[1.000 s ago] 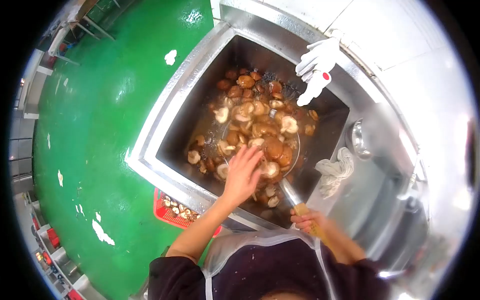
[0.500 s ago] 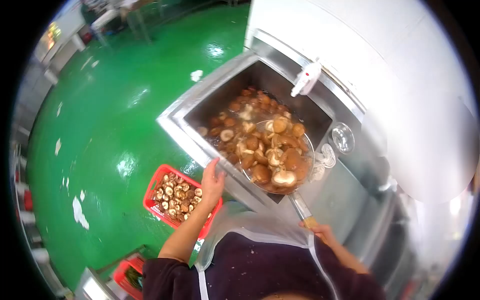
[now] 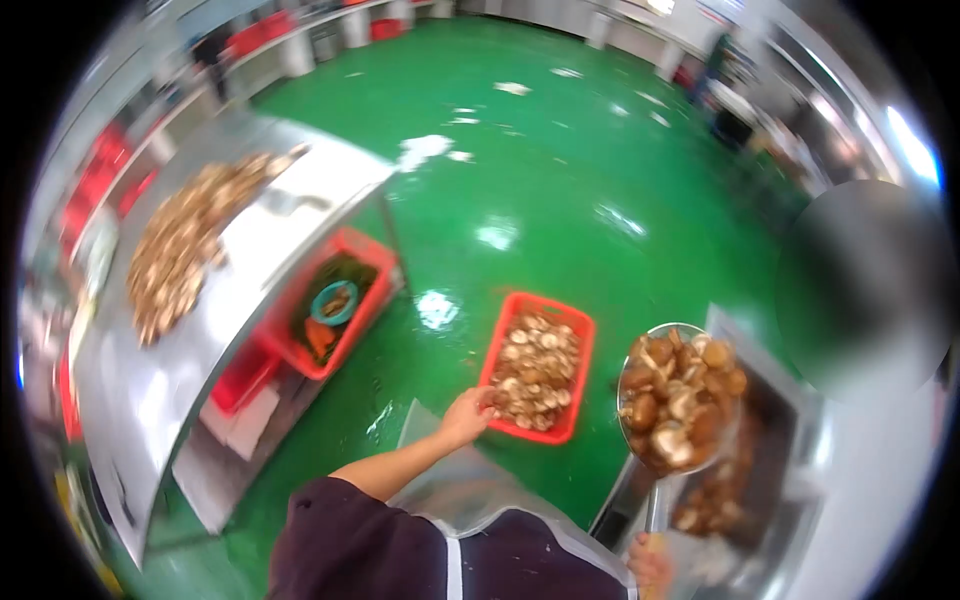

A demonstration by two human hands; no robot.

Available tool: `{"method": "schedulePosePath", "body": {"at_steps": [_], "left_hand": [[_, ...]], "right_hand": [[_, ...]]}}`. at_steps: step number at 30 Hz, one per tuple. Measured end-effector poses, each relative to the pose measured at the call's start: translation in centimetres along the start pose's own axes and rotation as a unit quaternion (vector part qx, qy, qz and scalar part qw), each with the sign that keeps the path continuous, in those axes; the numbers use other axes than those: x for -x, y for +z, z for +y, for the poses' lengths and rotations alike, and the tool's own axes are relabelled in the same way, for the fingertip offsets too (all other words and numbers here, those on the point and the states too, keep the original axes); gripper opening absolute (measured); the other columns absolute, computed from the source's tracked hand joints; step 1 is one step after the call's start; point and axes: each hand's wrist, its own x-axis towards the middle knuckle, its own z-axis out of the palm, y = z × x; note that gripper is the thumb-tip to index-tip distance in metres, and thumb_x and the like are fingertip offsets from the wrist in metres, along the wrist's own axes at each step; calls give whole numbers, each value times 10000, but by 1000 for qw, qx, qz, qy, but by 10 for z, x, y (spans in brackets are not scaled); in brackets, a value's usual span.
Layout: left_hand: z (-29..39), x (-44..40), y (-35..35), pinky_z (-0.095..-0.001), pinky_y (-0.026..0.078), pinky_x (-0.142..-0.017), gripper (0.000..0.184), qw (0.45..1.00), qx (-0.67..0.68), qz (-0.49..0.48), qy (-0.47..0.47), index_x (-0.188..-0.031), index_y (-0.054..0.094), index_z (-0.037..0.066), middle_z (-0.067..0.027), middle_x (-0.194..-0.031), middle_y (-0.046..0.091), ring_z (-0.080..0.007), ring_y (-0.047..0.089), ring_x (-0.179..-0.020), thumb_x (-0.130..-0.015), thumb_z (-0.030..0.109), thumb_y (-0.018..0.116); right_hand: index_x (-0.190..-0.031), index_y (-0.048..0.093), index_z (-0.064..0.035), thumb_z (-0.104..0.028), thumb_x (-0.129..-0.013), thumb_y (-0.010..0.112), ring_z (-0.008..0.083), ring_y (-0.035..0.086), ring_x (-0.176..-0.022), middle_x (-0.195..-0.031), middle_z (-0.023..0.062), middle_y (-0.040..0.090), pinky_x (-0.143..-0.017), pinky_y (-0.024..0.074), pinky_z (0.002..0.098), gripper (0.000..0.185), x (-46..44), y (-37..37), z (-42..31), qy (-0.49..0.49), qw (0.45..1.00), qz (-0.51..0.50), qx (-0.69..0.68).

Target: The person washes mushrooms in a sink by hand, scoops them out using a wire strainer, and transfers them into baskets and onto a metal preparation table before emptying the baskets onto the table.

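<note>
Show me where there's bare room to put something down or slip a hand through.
The floor looks bare between the table and basket, and just beyond the basket. The table's near end, below the mushroom pile, looks bare too, though blurred. Crowded: inside the basket, the heaped strainer, and the pile itself.

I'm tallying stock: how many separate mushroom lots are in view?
4: on the metal table, in the red floor basket, strainer and sink. The turquoise bowl's contents are unclear; others may be hidden.
</note>
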Motion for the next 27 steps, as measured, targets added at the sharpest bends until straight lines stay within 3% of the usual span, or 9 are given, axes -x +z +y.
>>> {"method": "schedulePosePath", "body": {"at_steps": [2,6,7,11,13,16,18,22,27], "left_hand": [[-38,24,-44,-371,374,-922,426,996,2,81,-39,-1159,489,78,-155,-1119,518,-305,468,-1075,-757,196,563],[-116,62,-130,-364,361,-939,425,963,11,263,-62,-1159,480,72,-141,-1161,497,-298,457,-1092,-754,166,568],[-131,72,-157,-362,361,-939,423,948,6,313,-56,-1156,479,68,-139,-1158,498,-297,456,-1092,-750,149,570],[-201,104,-287,-365,361,-937,433,862,-68,502,-19,-1144,467,61,-146,-1144,496,-308,449,-1089,-726,61,582],[-249,114,-354,-381,351,-942,482,825,-132,547,-58,-1179,430,30,-178,-1163,473,-334,433,-1100,-725,59,590],[-312,125,-448,-416,294,-980,584,781,-202,576,-131,-1232,344,-13,-234,-1259,358,-387,334,-1173,-720,72,611],[-346,128,-498,-472,246,-990,748,749,-232,584,-212,-1300,261,11,-221,-1365,190,-377,176,-1273,-697,199,662],[-380,119,-560,-522,154,-1019,932,734,-166,575,-321,-1337,204,47,-209,-1397,113,-377,90,-1302,-617,331,721],[-392,107,-591,-526,83,-1037,949,721,-168,548,-389,-1337,208,43,-219,-1393,112,-341,95,-1309,-625,442,692]], "right_hand": [[-1294,266,-79,-68,-827,516,81,376,-514,-779,32,402,-403,368,194,530,-22,-3,1,17,988,83,126],[-1257,356,-83,-104,-837,513,81,370,-523,-836,47,439,-440,368,213,449,-120,77,49,118,974,65,183],[-1103,362,-21,-36,-772,530,76,387,-523,-717,13,354,-478,381,227,371,-157,94,70,182,977,-29,109],[-1116,337,-24,-34,-772,534,68,392,-523,-716,11,355,-482,391,232,396,-289,139,149,308,940,-84,117],[-1121,338,-20,-37,-775,538,64,391,-520,-721,7,363,-486,387,228,400,-362,167,203,368,911,-139,123],[-1143,341,-17,-46,-783,533,58,381,-513,-721,-1,365,-486,380,225,409,-461,220,283,441,875,-143,141],[-1152,354,-13,-48,-791,528,62,382,-525,-726,2,366,-490,382,226,402,-527,252,332,478,848,-153,169],[-1127,407,-5,-65,-811,517,70,392,-560,-746,10,373,-497,388,225,340,-648,326,429,532,790,-170,252],[-912,443,-19,-13,-730,529,89,416,-487,-650,23,425,-423,401,256,201,-773,377,552,364,714,-190,567]]}}
